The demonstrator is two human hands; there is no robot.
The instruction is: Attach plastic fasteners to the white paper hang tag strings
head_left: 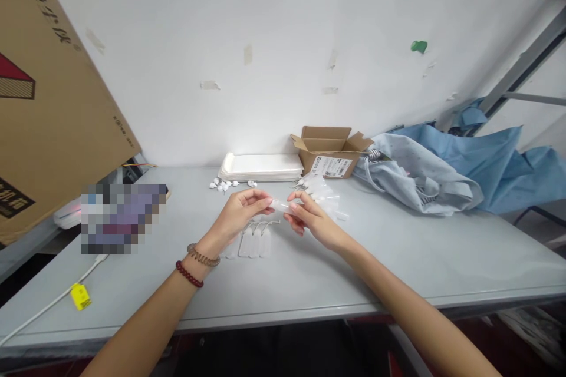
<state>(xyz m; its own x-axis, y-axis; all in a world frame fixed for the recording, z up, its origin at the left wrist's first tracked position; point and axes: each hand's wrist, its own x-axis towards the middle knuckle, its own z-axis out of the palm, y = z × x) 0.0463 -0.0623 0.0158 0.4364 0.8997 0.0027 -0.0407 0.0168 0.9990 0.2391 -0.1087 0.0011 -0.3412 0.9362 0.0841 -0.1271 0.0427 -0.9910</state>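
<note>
A small translucent plastic tube point(282, 206) is held level between my two hands, above the table. My left hand point(247, 207) pinches its left end, where a whitish part shows. Thumb and fingers of my right hand point(309, 216) are closed on the right end. Just below my left hand, several flat translucent pieces with thin strings point(255, 242) lie side by side in a row. Behind my right hand is a loose pile of clear tubes point(329, 197). Small white cap-like pieces point(224, 185) are scattered beyond my left hand.
A stack of white padded envelopes point(265, 166) and an open cardboard box point(331, 156) stand against the wall. Blue fabric point(424, 182) lies at the right. A blurred-out device point(128, 218), a cable with a yellow tag point(80, 296) and a large carton point(57, 94) are at the left.
</note>
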